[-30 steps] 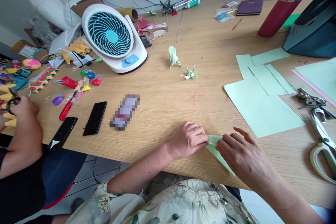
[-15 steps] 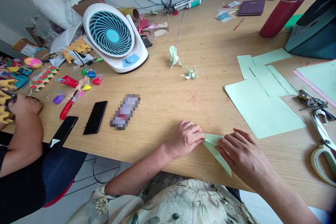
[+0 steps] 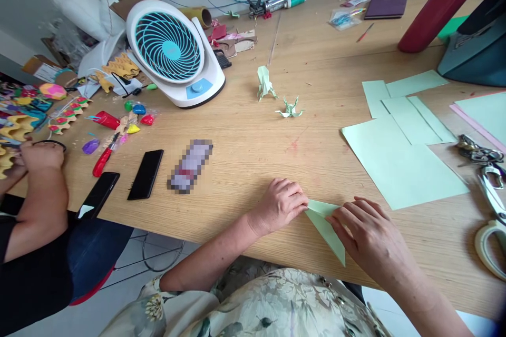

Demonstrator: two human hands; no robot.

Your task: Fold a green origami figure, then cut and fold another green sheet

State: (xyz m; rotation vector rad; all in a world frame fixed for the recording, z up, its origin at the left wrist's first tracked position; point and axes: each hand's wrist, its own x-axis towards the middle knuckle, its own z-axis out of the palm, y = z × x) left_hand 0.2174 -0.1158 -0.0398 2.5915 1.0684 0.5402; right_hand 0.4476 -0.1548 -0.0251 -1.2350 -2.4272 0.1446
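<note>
A folded piece of pale green paper [image 3: 327, 234] lies near the table's front edge, one pointed end toward my body. My left hand [image 3: 281, 201] pinches its left corner between thumb and fingers. On the paper's right side, my right hand [image 3: 366, 226] grips the upper edge, its fingertips bent over the fold. The paper between the hands is partly covered by my right fingers. Farther back stand two small folded green paper figures, an upright one [image 3: 265, 83] and a spiky one [image 3: 290, 108].
Flat green sheets [image 3: 399, 163] lie to the right, near scissors [image 3: 490, 195] and a tape roll [image 3: 490, 247]. A red flask [image 3: 443, 10] stands behind them. Phones [image 3: 145, 175], a utility knife [image 3: 103, 160] and a fan [image 3: 169, 52] are left. Another person's hand [image 3: 41, 155] works at far left.
The view has shifted slightly. Both hands keep their hold on the folded paper, and its lower point sits a little farther left. The other person's hands have moved slightly.
</note>
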